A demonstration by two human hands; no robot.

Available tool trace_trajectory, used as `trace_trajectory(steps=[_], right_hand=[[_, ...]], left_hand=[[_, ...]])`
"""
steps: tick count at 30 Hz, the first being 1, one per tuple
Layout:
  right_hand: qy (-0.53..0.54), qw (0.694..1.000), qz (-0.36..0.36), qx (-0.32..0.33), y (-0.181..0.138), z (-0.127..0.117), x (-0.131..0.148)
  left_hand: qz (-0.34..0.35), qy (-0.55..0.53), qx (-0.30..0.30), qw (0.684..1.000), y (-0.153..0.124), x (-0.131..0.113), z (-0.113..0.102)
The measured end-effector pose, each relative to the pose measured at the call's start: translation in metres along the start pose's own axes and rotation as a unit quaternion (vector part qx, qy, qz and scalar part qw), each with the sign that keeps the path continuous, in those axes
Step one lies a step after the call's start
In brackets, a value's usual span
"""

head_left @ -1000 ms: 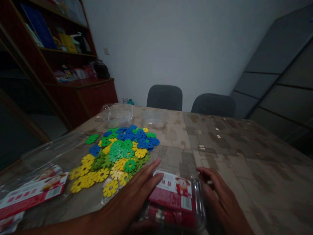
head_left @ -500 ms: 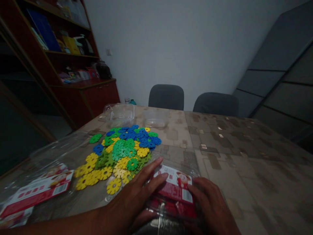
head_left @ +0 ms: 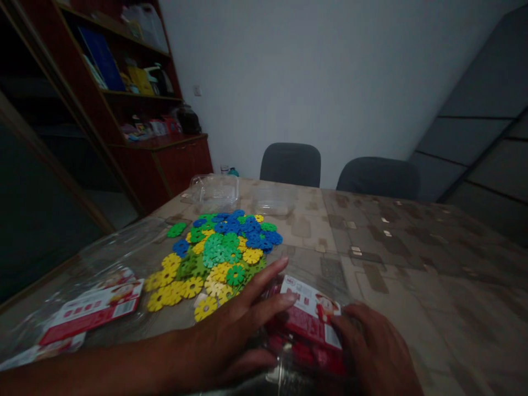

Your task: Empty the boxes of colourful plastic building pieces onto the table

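Note:
A clear plastic box [head_left: 305,341] with a red and white label [head_left: 314,318] sits at the near table edge, red pieces showing inside. My left hand [head_left: 235,335] lies on its left side, fingers stretched across the lid and thumb against the box's front. My right hand [head_left: 377,355] grips its right side with curled fingers. Just beyond the left hand lies a flat pile of yellow, green and blue flower-shaped discs [head_left: 218,253].
A second clear lid with a red label [head_left: 93,311] lies at the near left. Two empty clear containers [head_left: 215,190] [head_left: 272,204] stand behind the pile. Two grey chairs [head_left: 291,164] [head_left: 378,177] face the far table edge. A dark wooden shelf unit [head_left: 136,104] stands at the left.
My right hand slid closer onto the box's right side and both hands now clasp it. The view shifted a little to the left, so everything drifted right.

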State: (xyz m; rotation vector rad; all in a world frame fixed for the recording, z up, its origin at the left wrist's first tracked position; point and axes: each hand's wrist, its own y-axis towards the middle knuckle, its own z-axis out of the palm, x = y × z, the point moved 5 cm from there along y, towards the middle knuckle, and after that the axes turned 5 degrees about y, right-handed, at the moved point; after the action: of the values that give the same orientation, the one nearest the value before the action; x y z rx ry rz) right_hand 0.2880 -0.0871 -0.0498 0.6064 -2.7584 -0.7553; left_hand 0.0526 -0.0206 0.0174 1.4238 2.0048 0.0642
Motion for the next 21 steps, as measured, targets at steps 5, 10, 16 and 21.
trace_trajectory(steps=[5,10,16,21], right_hand=[[0.003,1.000,-0.022,0.004,0.032,0.002,0.012],[0.083,0.994,-0.035,0.069,0.059,-0.003,0.028],[0.147,0.986,0.011,0.072,0.058,-0.001,0.029],[0.111,0.992,-0.036,0.058,0.051,0.001,0.030]], left_hand=[[-0.002,0.012,0.001,1.000,-0.004,-0.002,0.006],[-0.021,0.018,-0.026,0.999,-0.010,0.005,0.008],[-0.144,0.041,-0.022,0.988,-0.018,0.031,0.022],[-0.150,0.026,0.036,0.988,-0.018,0.033,0.032]])
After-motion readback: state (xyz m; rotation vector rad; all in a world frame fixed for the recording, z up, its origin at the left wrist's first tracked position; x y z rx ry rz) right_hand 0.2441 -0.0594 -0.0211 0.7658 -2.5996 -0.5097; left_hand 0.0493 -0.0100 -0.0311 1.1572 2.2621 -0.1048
